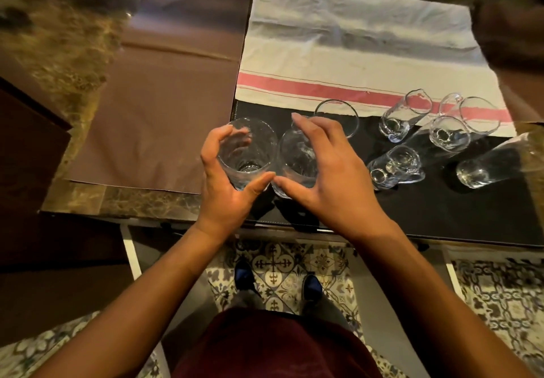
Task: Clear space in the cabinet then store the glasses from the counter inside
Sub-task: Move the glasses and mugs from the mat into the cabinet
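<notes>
Head view: left hand wrapped round clear round tumbler, fingers curled at rim. Right hand gripped second clear tumbler, touching first. Both stood on black counter mat; more clear glasses near red-striped white cloth.

A single wide-angle view from the person's head looks steeply down and forward, close over the tabletop. Its near edge crosses mid-frame below the fingers; patterned floor fills the bottom, edges bending outward.
</notes>
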`<move>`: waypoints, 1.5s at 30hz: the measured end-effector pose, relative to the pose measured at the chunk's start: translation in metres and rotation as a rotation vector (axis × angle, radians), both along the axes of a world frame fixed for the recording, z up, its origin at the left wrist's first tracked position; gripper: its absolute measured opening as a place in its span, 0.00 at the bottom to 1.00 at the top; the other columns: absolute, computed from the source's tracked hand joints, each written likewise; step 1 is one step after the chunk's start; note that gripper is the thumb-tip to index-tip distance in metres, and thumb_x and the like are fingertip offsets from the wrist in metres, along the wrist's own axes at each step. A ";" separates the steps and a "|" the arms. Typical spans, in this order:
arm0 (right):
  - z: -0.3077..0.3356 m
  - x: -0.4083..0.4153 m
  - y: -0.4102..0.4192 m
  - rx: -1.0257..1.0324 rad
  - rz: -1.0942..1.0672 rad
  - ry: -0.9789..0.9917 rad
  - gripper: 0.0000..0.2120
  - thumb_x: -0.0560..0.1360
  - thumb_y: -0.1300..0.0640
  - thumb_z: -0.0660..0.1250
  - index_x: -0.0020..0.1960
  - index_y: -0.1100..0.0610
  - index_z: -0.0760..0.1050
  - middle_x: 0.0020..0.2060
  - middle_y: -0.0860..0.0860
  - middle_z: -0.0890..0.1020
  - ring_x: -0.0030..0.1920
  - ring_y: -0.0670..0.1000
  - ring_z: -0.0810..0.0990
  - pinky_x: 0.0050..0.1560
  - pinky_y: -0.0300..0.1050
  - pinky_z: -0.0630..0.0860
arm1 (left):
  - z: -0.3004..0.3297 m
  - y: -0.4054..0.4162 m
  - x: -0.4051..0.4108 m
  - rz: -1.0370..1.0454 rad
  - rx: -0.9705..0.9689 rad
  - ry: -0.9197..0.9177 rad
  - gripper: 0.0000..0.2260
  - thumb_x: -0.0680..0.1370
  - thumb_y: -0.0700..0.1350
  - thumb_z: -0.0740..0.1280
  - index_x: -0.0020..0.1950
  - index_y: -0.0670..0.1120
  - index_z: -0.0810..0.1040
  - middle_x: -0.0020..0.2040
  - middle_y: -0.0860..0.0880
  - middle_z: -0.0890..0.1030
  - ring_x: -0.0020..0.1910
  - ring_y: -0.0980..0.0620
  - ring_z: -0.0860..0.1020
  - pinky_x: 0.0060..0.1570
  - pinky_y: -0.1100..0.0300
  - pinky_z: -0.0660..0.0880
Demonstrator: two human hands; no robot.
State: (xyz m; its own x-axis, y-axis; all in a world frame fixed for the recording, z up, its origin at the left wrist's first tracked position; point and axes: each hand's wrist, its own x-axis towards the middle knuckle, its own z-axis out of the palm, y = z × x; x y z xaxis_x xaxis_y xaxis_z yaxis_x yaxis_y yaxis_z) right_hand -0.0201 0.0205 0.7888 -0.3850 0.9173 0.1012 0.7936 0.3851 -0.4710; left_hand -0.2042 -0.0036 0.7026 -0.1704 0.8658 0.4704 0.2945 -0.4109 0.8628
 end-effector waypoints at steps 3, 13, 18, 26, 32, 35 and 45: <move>0.004 0.007 0.002 -0.057 0.060 0.017 0.45 0.73 0.37 0.73 0.82 0.46 0.55 0.76 0.47 0.62 0.73 0.50 0.68 0.68 0.49 0.75 | 0.005 -0.005 0.002 0.019 -0.049 0.028 0.38 0.76 0.56 0.73 0.77 0.51 0.54 0.70 0.46 0.72 0.66 0.46 0.77 0.66 0.46 0.75; 0.034 0.098 -0.007 -0.121 0.140 0.212 0.36 0.77 0.40 0.69 0.80 0.48 0.62 0.77 0.45 0.65 0.76 0.46 0.67 0.74 0.54 0.70 | 0.036 -0.030 -0.007 0.217 -0.274 0.369 0.45 0.73 0.68 0.70 0.82 0.57 0.50 0.74 0.61 0.69 0.72 0.60 0.71 0.70 0.61 0.68; 0.040 0.155 -0.014 -0.108 0.131 0.330 0.31 0.76 0.43 0.69 0.76 0.50 0.68 0.75 0.46 0.69 0.73 0.47 0.71 0.70 0.56 0.73 | 0.054 -0.040 0.022 0.341 -0.265 0.467 0.39 0.76 0.69 0.64 0.82 0.56 0.54 0.75 0.63 0.63 0.74 0.60 0.66 0.71 0.57 0.66; 0.035 0.230 -0.016 -0.061 0.106 0.404 0.25 0.78 0.46 0.70 0.73 0.50 0.72 0.74 0.45 0.70 0.73 0.46 0.71 0.68 0.55 0.76 | 0.067 -0.057 0.080 0.566 -0.210 0.617 0.27 0.82 0.61 0.60 0.77 0.50 0.66 0.80 0.48 0.61 0.82 0.51 0.54 0.79 0.50 0.54; 0.032 0.272 -0.013 -0.044 0.081 0.405 0.25 0.76 0.40 0.66 0.71 0.45 0.73 0.73 0.41 0.70 0.70 0.42 0.72 0.63 0.41 0.77 | 0.073 -0.069 0.123 0.556 -0.128 0.694 0.24 0.81 0.56 0.64 0.73 0.45 0.71 0.79 0.43 0.64 0.82 0.46 0.54 0.79 0.51 0.54; 0.030 0.284 -0.011 -0.048 0.063 0.400 0.27 0.76 0.39 0.66 0.71 0.47 0.73 0.73 0.41 0.70 0.69 0.41 0.73 0.63 0.42 0.77 | 0.076 -0.072 0.145 0.509 -0.051 0.732 0.21 0.80 0.51 0.66 0.70 0.42 0.75 0.76 0.40 0.67 0.81 0.42 0.57 0.79 0.55 0.53; 0.019 0.311 -0.003 0.145 -0.088 0.576 0.15 0.78 0.56 0.69 0.64 0.53 0.80 0.68 0.48 0.76 0.67 0.47 0.77 0.65 0.52 0.78 | 0.086 -0.043 0.208 0.318 -0.060 0.668 0.21 0.80 0.51 0.68 0.69 0.43 0.76 0.75 0.42 0.69 0.79 0.44 0.60 0.79 0.52 0.56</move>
